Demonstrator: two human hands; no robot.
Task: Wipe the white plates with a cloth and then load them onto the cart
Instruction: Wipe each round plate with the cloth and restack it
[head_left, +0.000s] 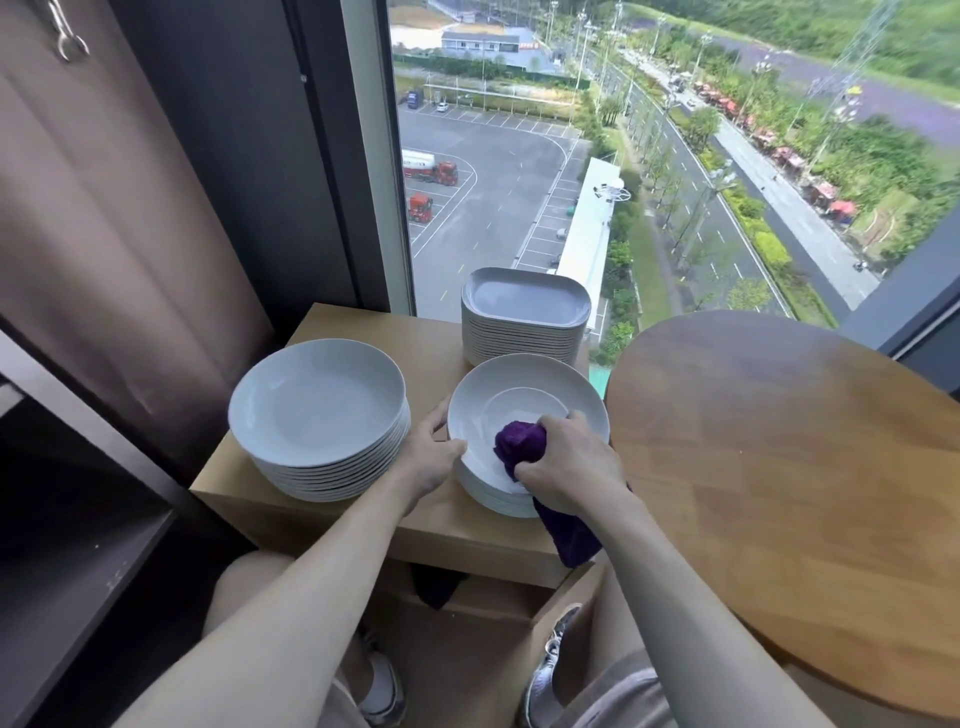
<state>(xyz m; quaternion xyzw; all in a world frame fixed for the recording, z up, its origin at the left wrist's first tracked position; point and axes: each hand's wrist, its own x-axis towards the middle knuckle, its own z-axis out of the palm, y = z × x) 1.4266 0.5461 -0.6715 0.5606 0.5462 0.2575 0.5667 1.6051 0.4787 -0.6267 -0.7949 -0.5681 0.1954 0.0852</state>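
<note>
A round white plate (524, 395) tops a short stack on a small wooden stand (441, 525). My left hand (434, 452) grips that plate's left rim, thumb on the inside. My right hand (566, 462) holds a bunched purple cloth (519, 441) pressed onto the plate's inner surface; the cloth's tail hangs below my wrist. To the left stands a taller stack of round white plates (317, 400). Behind, a stack of rounded-square white plates (524, 301) sits by the window.
A round wooden table (789, 467) lies close on the right. A dark shelf unit (67, 545) stands at the left, with a brown curtain (104, 234) behind it. The window glass runs right behind the stand. My legs and shoes are below.
</note>
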